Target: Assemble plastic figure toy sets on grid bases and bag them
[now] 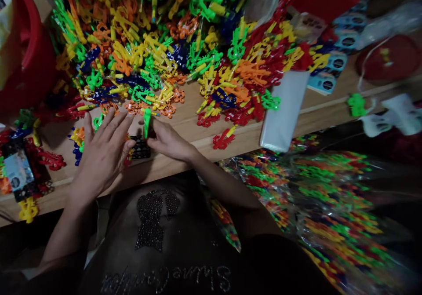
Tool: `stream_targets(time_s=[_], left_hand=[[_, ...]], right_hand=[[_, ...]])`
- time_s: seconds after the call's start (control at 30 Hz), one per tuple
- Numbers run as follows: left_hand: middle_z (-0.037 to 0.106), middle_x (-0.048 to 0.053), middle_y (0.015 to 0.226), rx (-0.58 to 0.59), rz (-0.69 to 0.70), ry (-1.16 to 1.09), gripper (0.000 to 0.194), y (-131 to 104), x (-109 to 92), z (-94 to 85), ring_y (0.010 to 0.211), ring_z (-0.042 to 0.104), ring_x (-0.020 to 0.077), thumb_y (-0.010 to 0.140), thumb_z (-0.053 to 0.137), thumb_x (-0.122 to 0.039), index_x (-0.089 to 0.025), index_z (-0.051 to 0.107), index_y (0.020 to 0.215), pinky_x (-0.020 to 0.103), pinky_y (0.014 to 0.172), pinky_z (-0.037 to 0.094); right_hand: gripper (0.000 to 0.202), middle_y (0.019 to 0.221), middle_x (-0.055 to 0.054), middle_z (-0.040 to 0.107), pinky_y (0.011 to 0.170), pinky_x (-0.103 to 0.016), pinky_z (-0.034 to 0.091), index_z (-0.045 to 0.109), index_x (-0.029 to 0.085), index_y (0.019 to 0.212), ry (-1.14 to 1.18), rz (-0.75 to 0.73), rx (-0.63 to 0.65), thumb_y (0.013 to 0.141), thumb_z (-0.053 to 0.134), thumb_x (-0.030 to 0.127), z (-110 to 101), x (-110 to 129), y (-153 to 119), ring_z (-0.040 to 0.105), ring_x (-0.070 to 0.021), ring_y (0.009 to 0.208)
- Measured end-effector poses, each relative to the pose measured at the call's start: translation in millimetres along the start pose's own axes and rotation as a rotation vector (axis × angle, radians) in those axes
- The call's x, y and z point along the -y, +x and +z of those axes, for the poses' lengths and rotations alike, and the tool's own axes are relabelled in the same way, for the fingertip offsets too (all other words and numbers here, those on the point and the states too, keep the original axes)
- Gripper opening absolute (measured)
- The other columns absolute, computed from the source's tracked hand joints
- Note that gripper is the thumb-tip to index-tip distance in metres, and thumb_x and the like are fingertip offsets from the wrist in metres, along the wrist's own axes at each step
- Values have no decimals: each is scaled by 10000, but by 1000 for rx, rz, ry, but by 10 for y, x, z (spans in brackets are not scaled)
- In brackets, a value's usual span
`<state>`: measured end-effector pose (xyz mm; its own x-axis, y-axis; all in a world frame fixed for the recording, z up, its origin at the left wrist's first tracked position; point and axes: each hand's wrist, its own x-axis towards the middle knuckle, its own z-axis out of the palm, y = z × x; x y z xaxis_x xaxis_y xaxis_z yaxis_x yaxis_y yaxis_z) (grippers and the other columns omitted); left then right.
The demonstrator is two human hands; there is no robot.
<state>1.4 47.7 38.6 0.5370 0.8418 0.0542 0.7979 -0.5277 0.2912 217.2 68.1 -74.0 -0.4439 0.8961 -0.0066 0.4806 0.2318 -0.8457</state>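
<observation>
My right hand (169, 140) is closed on a small green plastic toy (147, 121), which stands upright between thumb and fingers. To its left my left hand (102, 154) is open, palm down, its fingers stretched forward near the wooden table's front edge. Beneath and beside the left hand lie small toys (78, 139) in blue, yellow and orange, partly hidden by it. A black perforated piece (141, 147) shows between the two hands. Beyond the fingertips spreads a large heap of colourful plastic toys (132, 66), some with yellow tubes, many seemingly in clear wrap.
A red tub (29, 44) stands at the left, above a black holder with a printed card (18, 172). At right lie a stack of clear plastic bags (285, 110), blue printed cards (329, 73) and a red round lid (389, 60). Filled bags (336, 198) sit below the table edge.
</observation>
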Motion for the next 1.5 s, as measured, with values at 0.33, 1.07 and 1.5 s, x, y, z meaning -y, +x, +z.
stream_targets(time_s=[0.33, 1.07, 1.5], left_hand=[[693, 163, 1485, 41, 73, 39, 481, 33, 7, 106, 1542, 523, 296, 1121, 346, -262, -132, 580, 1520, 566, 1324, 350], [640, 148, 1558, 64, 98, 1, 707, 14, 32, 35, 1513, 544, 325, 1109, 297, -648, -165, 536, 1567, 577, 1334, 295], [548, 136, 1652, 99, 43, -46, 625, 53, 27, 11, 1539, 525, 316, 1128, 319, -545, -178, 437, 1620, 577, 1360, 314]], right_hand=[[534, 1346, -166, 677, 1172, -539, 543, 572, 149, 1363, -114, -46, -35, 840, 530, 53, 754, 34, -412, 629, -311, 1306], [415, 1291, -176, 682, 1112, -523, 497, 610, 147, 1385, -429, 34, -172, 1018, 443, 49, -101, -166, 371, 592, -317, 1248], [610, 1376, -142, 619, 1154, -503, 529, 455, 183, 1425, 50, -103, 52, 839, 438, 12, 305, 10, -100, 596, -283, 1332]])
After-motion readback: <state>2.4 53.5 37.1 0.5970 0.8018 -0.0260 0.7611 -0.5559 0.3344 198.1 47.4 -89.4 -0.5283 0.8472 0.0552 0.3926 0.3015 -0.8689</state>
